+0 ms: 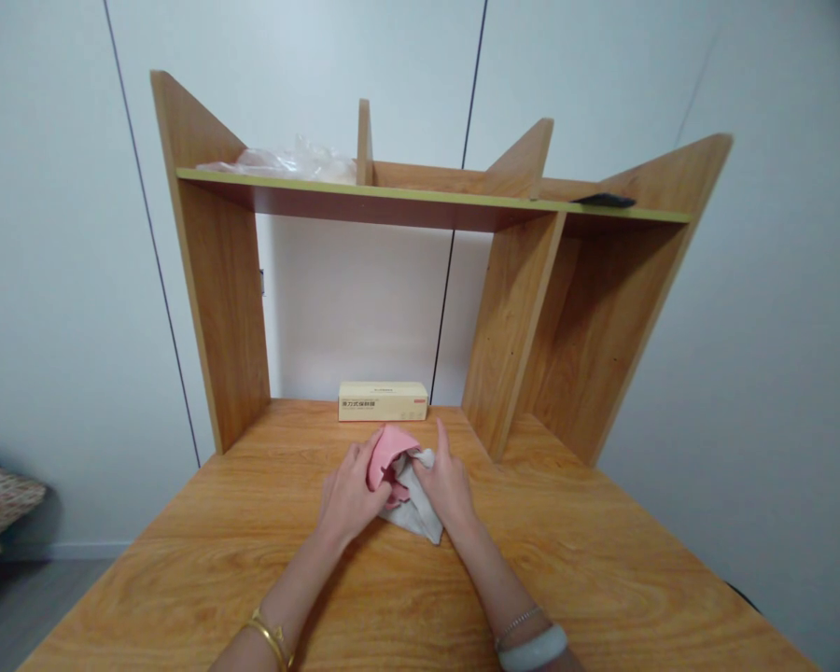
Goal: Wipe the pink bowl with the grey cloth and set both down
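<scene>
Cloth (404, 485), pink on 1 side and grey-white on the other, sits bunched on the wooden desk (602, 569), centre, just in front of the person and near a long beige box (383, 400) that lies flat at the back of the desk by the wall. Both hands on it. Left hand (348, 497) is curled round the pink part, fingers closed on the fabric, pink fold sticking up above the knuckles. Right hand (448, 481) pins the grey-white part, index finger pointing up and away, other fingers gripping the cloth; lower corner of the cloth pokes out below the right palm, flat on the desk. Hands nearly touching, cloth betw them. Gold bangle on left wrist, pale bangle + thin chain on right. Wooden hutch w/ shelf (434, 198) stands over the back of the desk: crumpled clear plastic bag (290, 163) on the shelf's left section, small dark object (604, 200) on the right section, can't tell what it is.
</scene>
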The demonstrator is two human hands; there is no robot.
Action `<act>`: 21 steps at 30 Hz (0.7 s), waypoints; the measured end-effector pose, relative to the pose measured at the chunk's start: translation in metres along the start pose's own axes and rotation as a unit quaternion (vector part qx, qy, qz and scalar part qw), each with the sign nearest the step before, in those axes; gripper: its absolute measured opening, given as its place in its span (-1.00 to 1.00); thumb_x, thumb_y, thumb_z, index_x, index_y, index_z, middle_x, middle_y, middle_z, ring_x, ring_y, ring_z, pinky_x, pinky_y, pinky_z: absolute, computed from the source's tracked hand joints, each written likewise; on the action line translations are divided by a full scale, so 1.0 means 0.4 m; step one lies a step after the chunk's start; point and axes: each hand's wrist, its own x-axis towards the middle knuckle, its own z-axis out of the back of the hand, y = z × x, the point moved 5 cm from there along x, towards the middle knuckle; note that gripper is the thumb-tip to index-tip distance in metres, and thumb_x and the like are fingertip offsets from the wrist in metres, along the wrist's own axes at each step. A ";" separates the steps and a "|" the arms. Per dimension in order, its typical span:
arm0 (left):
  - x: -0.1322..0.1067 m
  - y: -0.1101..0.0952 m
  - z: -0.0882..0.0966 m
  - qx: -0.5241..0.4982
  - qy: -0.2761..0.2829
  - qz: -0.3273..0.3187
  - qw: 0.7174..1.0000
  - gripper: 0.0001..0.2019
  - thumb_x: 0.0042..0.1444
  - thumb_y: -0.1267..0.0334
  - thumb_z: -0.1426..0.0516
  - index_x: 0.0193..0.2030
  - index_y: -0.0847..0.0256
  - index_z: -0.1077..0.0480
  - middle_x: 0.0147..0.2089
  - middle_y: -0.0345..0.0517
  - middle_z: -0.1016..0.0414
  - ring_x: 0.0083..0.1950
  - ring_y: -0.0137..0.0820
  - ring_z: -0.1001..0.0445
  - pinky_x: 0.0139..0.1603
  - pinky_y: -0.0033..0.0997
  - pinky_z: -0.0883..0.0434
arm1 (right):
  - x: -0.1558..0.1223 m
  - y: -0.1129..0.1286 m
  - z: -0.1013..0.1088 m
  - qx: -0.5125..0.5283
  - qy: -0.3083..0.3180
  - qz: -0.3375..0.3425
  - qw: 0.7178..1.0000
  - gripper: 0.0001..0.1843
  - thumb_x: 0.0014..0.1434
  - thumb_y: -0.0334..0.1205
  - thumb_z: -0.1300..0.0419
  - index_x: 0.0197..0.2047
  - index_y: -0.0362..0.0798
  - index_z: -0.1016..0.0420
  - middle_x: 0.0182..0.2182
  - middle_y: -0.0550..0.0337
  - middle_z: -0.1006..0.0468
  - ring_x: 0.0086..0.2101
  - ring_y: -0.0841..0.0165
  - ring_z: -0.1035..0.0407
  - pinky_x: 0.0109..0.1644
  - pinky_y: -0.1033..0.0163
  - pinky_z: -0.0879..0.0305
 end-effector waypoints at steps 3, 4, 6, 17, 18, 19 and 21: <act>-0.007 -0.015 0.014 0.071 0.038 -0.019 0.997 -0.36 -0.03 0.22 -0.09 0.26 -0.01 -0.09 0.02 -0.08 -0.37 -0.05 -0.18 -0.43 -0.07 -0.26 -0.34 | -0.004 0.009 0.013 -0.062 0.010 0.023 0.998 -0.22 0.09 -0.19 -0.07 0.32 -0.12 0.16 -0.51 0.12 -0.53 -0.40 0.19 -0.45 -0.34 0.24 -0.22; -0.008 -0.018 0.015 0.070 0.037 -0.032 0.996 -0.36 0.00 0.20 -0.08 0.27 -0.01 -0.06 0.02 -0.08 -0.37 -0.05 -0.18 -0.43 -0.06 -0.26 -0.33 | -0.006 0.010 0.013 -0.051 0.009 0.035 0.998 -0.23 0.09 -0.23 -0.05 0.32 -0.12 0.17 -0.51 0.14 -0.52 -0.41 0.20 -0.44 -0.35 0.25 -0.21; -0.008 -0.016 0.014 0.035 0.015 -0.047 0.998 -0.35 0.06 0.14 -0.06 0.30 0.01 0.02 0.07 -0.05 -0.35 0.00 -0.18 -0.40 -0.04 -0.25 -0.33 | -0.009 0.006 0.009 0.001 0.004 0.053 0.999 -0.27 0.10 -0.28 0.00 0.32 -0.11 0.17 -0.51 0.16 -0.51 -0.43 0.24 -0.43 -0.36 0.26 -0.21; 0.003 0.008 -0.019 -0.155 -0.021 0.009 0.988 -0.28 -0.10 0.38 -0.06 0.27 0.14 0.03 0.09 -0.02 -0.38 -0.01 -0.26 -0.43 -0.05 -0.33 -0.35 | -0.005 0.012 0.006 0.193 -0.042 0.074 0.977 -0.40 0.15 -0.19 0.02 0.26 -0.09 0.00 -0.31 0.09 -0.55 -0.35 0.30 -0.44 -0.32 0.29 -0.28; 0.003 0.012 -0.012 -0.113 -0.015 0.037 0.993 -0.29 -0.10 0.37 -0.06 0.26 0.13 0.00 0.03 -0.03 -0.43 -0.06 -0.23 -0.45 -0.09 -0.31 -0.36 | -0.005 0.013 0.010 0.147 -0.042 0.065 0.986 -0.37 0.15 -0.16 0.00 0.27 -0.08 0.02 -0.37 0.11 -0.55 -0.39 0.28 -0.44 -0.35 0.28 -0.27; 0.002 0.014 -0.004 -0.068 -0.008 0.061 0.996 -0.32 -0.09 0.34 -0.06 0.25 0.12 -0.03 -0.02 -0.03 -0.47 -0.09 -0.20 -0.47 -0.11 -0.28 -0.36 | -0.004 0.014 0.016 0.098 -0.043 0.060 0.992 -0.33 0.15 -0.13 -0.03 0.28 -0.07 0.04 -0.42 0.13 -0.55 -0.42 0.27 -0.44 -0.38 0.28 -0.24; 0.001 0.014 0.011 0.009 0.009 0.082 0.997 -0.37 -0.05 0.28 -0.05 0.24 0.11 -0.09 -0.06 -0.02 -0.50 -0.10 -0.14 -0.47 -0.11 -0.23 -0.34 | -0.004 0.022 0.027 0.021 -0.044 0.078 0.996 -0.28 0.13 -0.09 -0.07 0.30 -0.05 0.09 -0.46 0.14 -0.54 -0.44 0.24 -0.44 -0.39 0.28 -0.21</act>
